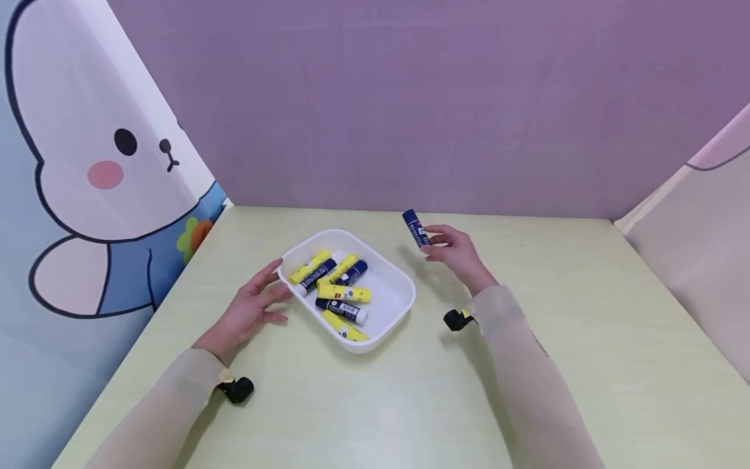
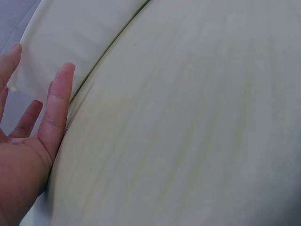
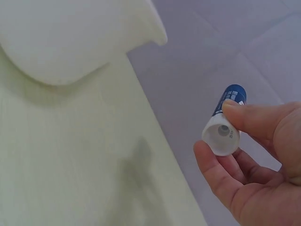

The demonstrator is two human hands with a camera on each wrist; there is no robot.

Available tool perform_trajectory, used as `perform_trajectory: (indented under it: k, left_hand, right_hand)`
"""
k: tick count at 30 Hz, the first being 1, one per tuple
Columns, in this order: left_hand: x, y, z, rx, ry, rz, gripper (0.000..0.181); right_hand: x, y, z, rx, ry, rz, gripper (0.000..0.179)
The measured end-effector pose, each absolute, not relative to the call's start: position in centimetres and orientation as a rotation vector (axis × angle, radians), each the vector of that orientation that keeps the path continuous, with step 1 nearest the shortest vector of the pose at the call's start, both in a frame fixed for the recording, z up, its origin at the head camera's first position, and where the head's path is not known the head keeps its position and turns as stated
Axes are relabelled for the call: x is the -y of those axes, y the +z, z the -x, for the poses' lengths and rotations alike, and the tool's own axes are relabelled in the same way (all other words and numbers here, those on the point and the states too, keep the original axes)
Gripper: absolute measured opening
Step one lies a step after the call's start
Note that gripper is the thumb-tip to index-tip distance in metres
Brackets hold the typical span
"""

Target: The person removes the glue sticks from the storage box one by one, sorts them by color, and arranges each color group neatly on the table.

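Raised over the table, a dark blue glue stick is pinched between the thumb and fingers of my right hand. Its hollow white base faces the camera in the right wrist view. To its left stands a white plastic basket, where several yellow and dark blue glue sticks lie in a loose pile, among them a yellow one on top. My left hand is at the basket's left side, fingers extended and fingertips right at the rim. In the left wrist view its fingers lie beside the white wall.
Basket and hands are over a pale wood-grain table. A purple backdrop rises at its back edge. A cloth with a cartoon animal hangs along the left, and a pale cloth along the right.
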State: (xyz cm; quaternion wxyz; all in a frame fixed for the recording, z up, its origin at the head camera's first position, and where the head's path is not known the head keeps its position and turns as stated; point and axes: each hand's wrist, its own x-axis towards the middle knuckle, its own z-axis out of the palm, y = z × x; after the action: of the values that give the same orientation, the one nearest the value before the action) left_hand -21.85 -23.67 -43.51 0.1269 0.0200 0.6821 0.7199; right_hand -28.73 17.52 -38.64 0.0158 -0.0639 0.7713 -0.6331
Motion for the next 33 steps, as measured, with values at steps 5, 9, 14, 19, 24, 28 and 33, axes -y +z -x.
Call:
perform_trajectory:
  k: [5, 9, 14, 19, 24, 28, 33]
  left_hand:
    - [23.6, -43.5, 21.8, -1.979, 2.099, -0.053, 0.067]
    - [23.5, -43.5, 21.9, -1.981, 2.103, -0.056, 0.067]
    - [23.5, -43.6, 21.9, -1.99, 2.104, -0.063, 0.067]
    - [23.4, -43.6, 21.8, -1.986, 2.105, -0.066, 0.067]
    - [23.5, -43.6, 21.9, -1.976, 2.105, -0.066, 0.068]
    - [23.4, -43.6, 21.8, -1.973, 2.105, -0.069, 0.068]
    - [23.4, -43.5, 21.8, -1.99, 2.096, -0.072, 0.069]
  right_hand:
    - [-18.2, -39.4, 29.0, -2.389, -2.037, 0.101, 0.048]
    - [-18.6, -39.9, 29.1, -2.405, -2.075, -0.01, 0.049]
    - [-19.0, -40.4, 29.2, -2.455, -2.115, -0.148, 0.05]
    - [-19.6, -41.0, 29.2, -2.505, -2.109, -0.267, 0.051]
    - [-20.6, -41.4, 29.2, -2.577, -2.001, -0.353, 0.052]
    - [-21.3, -41.6, 29.1, -2.646, -1.884, -0.397, 0.052]
    - [-21.8, -41.7, 29.0, -2.692, -1.819, -0.422, 0.05]
